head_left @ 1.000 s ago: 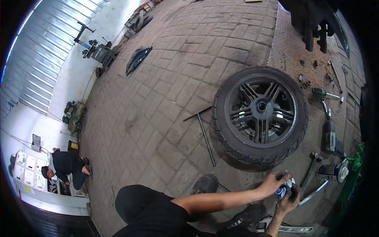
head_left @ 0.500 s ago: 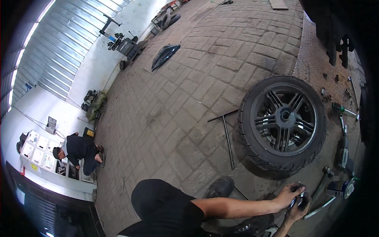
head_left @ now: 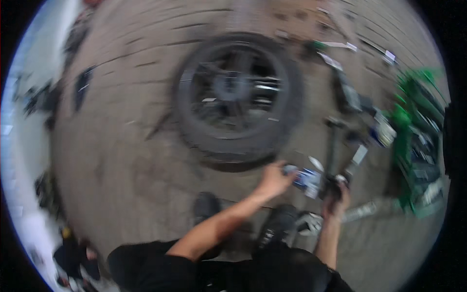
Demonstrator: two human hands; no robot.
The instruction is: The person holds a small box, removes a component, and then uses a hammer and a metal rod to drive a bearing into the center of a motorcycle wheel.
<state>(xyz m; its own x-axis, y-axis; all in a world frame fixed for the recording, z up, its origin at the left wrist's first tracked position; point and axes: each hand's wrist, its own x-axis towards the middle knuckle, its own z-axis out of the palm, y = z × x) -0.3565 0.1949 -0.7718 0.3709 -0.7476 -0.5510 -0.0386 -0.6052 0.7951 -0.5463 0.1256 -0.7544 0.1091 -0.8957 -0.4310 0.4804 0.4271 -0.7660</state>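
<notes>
Motorcycle wheel (head_left: 232,86) laid on brick paving (head_left: 107,146) | left hand (head_left: 276,180) half-curled at a blue-and-white package (head_left: 307,179), near the wheel's lower right; grip cannot be told | package's print blurred unreadable | right hand (head_left: 335,198) curled, its hold obscured by blur | blue-and-white can (head_left: 383,132), label smeared

Wheel (head_left: 232,87) ahead of both hands (head_left: 276,180)

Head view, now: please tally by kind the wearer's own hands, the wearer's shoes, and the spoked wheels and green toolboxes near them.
Hands: 2 (left hand, right hand)
Shoes: 2 (left shoe, right shoe)
Spoked wheel: 1
Green toolbox: 1
Total: 6
</notes>
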